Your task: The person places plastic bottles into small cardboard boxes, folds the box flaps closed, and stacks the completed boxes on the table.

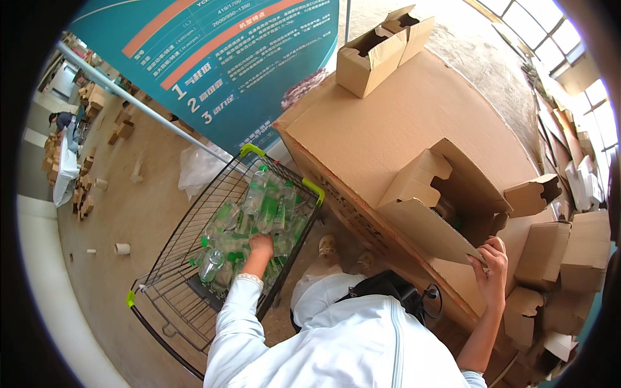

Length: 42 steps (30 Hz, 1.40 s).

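Note:
My left hand (261, 246) reaches down into a shopping cart (169, 284) with its fingers closed on a clear plastic bottle (268, 212) with a green label. Several similar bottles with green caps lie heaped around it in the cart. At the right, my right hand (494, 262) pinches the near flap edge of an open cardboard box (427, 226). This box stands on a large brown carton. Inside it is a dark shape, probably bottles; the shadow and flaps hide most of it.
Another open narrow box (383, 55) stands at the far edge of the large carton (388, 129). Several open empty-looking boxes (543, 255) crowd the right side. A blue-green banner (226, 71) rises beyond the cart. A person (65, 123) is far left, among boxes.

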Tool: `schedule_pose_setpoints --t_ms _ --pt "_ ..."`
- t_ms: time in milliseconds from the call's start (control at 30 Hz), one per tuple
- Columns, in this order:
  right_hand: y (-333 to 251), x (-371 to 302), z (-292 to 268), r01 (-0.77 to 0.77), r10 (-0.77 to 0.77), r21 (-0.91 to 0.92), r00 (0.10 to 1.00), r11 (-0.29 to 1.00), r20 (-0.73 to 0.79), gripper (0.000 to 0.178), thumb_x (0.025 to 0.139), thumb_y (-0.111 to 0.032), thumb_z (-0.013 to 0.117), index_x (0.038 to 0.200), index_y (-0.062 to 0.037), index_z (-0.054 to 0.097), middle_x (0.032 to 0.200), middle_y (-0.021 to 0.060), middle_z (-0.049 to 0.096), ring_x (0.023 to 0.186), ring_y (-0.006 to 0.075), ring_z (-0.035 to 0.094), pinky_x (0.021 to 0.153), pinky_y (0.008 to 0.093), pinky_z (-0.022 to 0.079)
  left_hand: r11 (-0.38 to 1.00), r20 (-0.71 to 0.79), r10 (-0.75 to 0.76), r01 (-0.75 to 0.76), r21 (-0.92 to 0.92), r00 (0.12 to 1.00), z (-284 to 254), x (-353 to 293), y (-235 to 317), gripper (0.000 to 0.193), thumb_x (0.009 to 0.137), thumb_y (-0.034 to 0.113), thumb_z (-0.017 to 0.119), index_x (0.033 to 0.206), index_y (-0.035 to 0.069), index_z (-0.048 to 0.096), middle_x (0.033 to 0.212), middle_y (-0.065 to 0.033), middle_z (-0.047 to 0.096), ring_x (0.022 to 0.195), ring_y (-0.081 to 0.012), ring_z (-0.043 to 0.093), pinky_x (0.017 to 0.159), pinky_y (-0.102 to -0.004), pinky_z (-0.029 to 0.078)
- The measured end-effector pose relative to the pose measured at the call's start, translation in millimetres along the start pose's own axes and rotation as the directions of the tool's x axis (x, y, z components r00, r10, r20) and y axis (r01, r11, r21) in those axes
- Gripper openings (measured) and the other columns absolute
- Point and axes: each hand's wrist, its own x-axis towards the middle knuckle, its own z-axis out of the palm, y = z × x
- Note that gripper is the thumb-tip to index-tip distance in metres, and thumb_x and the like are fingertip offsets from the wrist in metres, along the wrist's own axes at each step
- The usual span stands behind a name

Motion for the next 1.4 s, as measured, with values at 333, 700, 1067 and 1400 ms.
schedule_pose_setpoints --t_ms 333,700,1067,1400 --pt "-6 -6 2 -0.020 0.019 -0.035 0.999 0.999 -0.031 0.012 0.070 -0.009 0.073 0.077 0.0001 0.067 0.074 0.0105 0.065 0.084 0.0291 0.057 0.099 0.0468 0.043 0.950 -0.307 -0.180 0.084 -0.302 0.935 29 -43 -8 0.087 0.054 0.027 0.090 0.130 0.015 0.051 0.123 -0.0204 0.056 0.101 -0.0373 0.063 0.085 -0.0482 0.052" --pt "6 -13 8 0.151 -0.153 -0.026 0.984 0.988 -0.096 0.011 0.073 -0.016 0.074 0.075 -0.0066 0.068 0.074 0.0044 0.064 0.091 0.0249 0.056 0.095 0.0418 0.043 -0.328 -0.723 -0.434 -0.842 -0.429 0.537 -191 -166 -20 0.079 0.078 0.013 0.072 0.145 0.002 0.032 0.131 -0.0172 0.052 0.124 -0.0296 0.050 0.108 -0.0460 0.040" --pt "21 -31 6 0.172 -0.153 0.046 0.949 0.984 -0.276 0.011 0.072 -0.010 0.072 0.076 -0.0043 0.063 0.090 0.0083 0.056 0.104 0.0277 0.054 0.104 0.0467 0.041 -0.132 -0.789 0.610 -0.972 -0.195 0.075 -396 -250 259 0.068 0.061 0.025 0.089 0.115 -0.001 0.057 0.096 -0.0107 0.066 0.094 -0.0187 0.065 0.085 -0.0330 0.051" --pt "31 -42 19 0.236 -0.176 0.110 0.902 0.965 -0.395 0.009 0.069 -0.009 0.068 0.073 -0.0055 0.061 0.092 0.0079 0.056 0.108 0.0258 0.054 0.109 0.0471 0.039 0.319 0.314 0.810 -0.821 0.474 0.496 -369 -162 338 0.074 0.056 0.026 0.085 0.119 -0.001 0.058 0.104 -0.0214 0.068 0.098 -0.0356 0.065 0.084 -0.0400 0.053"
